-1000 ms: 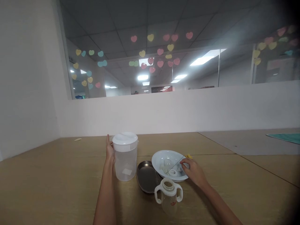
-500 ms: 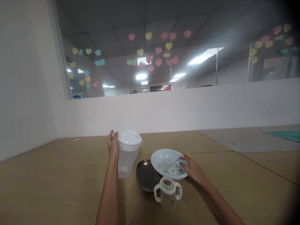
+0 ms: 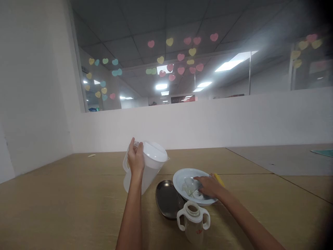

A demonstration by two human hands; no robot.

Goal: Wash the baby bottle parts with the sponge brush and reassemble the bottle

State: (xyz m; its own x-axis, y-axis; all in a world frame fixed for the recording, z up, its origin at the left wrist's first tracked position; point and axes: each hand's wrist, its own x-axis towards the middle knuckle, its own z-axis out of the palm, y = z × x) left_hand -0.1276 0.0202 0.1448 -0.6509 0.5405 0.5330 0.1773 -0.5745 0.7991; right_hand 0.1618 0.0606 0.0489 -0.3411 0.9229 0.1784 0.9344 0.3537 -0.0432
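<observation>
My left hand (image 3: 136, 159) is closed on the handle side of a translucent white lidded pitcher (image 3: 153, 173), which leans to the right with its spout that way. My right hand (image 3: 209, 186) reaches over the right side of a white basin (image 3: 179, 177), fingers apart, the index finger stretched toward a clear plastic piece (image 3: 191, 185) inside. A white ring-shaped part (image 3: 198, 195) lies near the fingertips. Something yellow (image 3: 219, 180) shows behind the right hand; whether the hand touches it is unclear. In front stands a lidless two-handled baby bottle (image 3: 194, 222).
A dark oval metal tray (image 3: 168, 199) lies left of the basin, partly beneath its rim. The wooden table (image 3: 65, 208) meets a white wall (image 3: 182, 128) under a window. A green cloth (image 3: 324, 152) lies far right, a small pale scrap (image 3: 91, 155) at back left.
The pitcher has gone from nearly upright to tilted right, its base swinging left. My right hand has moved farther in over the basin. The whole view has shifted slightly.
</observation>
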